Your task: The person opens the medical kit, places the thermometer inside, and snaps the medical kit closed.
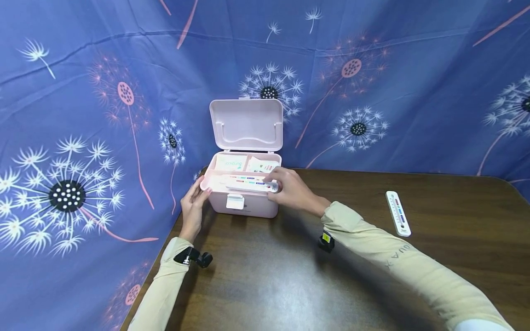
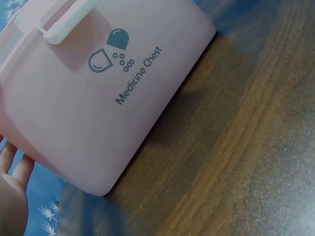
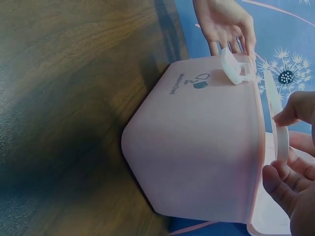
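Observation:
A pink medicine chest [image 1: 244, 209] stands on the table with its lid raised. My right hand [image 1: 290, 188] pinches a white strip thermometer [image 1: 252, 185] between thumb and fingers, level over the front compartment. In the right wrist view, the held thermometer appears edge-on beside the chest's rim. Just behind it, a second similar thermometer [image 1: 244, 177] shows in the front compartment. My left hand [image 1: 192, 207] rests against the chest's left end, fingers fairly straight at the side and rim. In the left wrist view, its fingers [image 2: 22, 169] touch the pink wall.
Behind the front compartment, two packets lie in the chest, one white [image 1: 230, 162] and one printed [image 1: 262, 165]. Another thermometer [image 1: 398, 214] lies on the brown table [image 1: 348, 285] at the right. A blue dandelion-print cloth [image 1: 198, 59] hangs behind and to the left.

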Tool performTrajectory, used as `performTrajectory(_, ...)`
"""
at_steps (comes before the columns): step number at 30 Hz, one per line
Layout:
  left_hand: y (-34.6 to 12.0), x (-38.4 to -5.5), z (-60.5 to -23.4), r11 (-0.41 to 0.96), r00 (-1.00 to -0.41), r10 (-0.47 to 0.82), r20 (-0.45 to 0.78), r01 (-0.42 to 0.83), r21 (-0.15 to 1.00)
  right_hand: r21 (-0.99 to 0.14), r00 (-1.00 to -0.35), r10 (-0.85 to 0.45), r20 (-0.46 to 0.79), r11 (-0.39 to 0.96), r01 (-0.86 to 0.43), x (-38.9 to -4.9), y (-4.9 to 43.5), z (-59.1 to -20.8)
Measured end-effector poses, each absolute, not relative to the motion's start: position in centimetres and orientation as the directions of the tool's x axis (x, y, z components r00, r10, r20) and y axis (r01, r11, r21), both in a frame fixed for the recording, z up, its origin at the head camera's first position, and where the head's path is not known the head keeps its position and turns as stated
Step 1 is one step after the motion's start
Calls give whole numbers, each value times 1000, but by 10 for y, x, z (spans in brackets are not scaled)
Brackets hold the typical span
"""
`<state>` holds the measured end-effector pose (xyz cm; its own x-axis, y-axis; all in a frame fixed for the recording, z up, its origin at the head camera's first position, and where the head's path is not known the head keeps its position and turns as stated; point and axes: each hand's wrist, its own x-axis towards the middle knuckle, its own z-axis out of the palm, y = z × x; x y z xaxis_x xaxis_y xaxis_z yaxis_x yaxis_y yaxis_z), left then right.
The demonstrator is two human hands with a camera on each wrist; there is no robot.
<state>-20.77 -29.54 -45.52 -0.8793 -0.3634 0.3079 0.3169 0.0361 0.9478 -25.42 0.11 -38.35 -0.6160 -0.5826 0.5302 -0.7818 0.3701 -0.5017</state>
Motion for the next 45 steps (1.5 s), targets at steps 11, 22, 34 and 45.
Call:
performTrajectory(11,-294,-207,-455,16,-872,-359,332,350,936,-525,-641,-588,494,385,-759,-260,-9,-381)
performTrajectory(22,-294,-207,-456,12,-866,-364,342,363,932,-551,-666,-612,426,408,-728,-265,-17,-380)
performTrajectory(34,-294,-209,-455,31,-867,-361,343,356,934,-520,-643,-636,428,409,-750,-270,-23,-377)
performTrajectory(45,-294,-209,-458,27,-865,-379,330,346,938,-486,-659,-679,322,479,-731,-270,-28,-373)
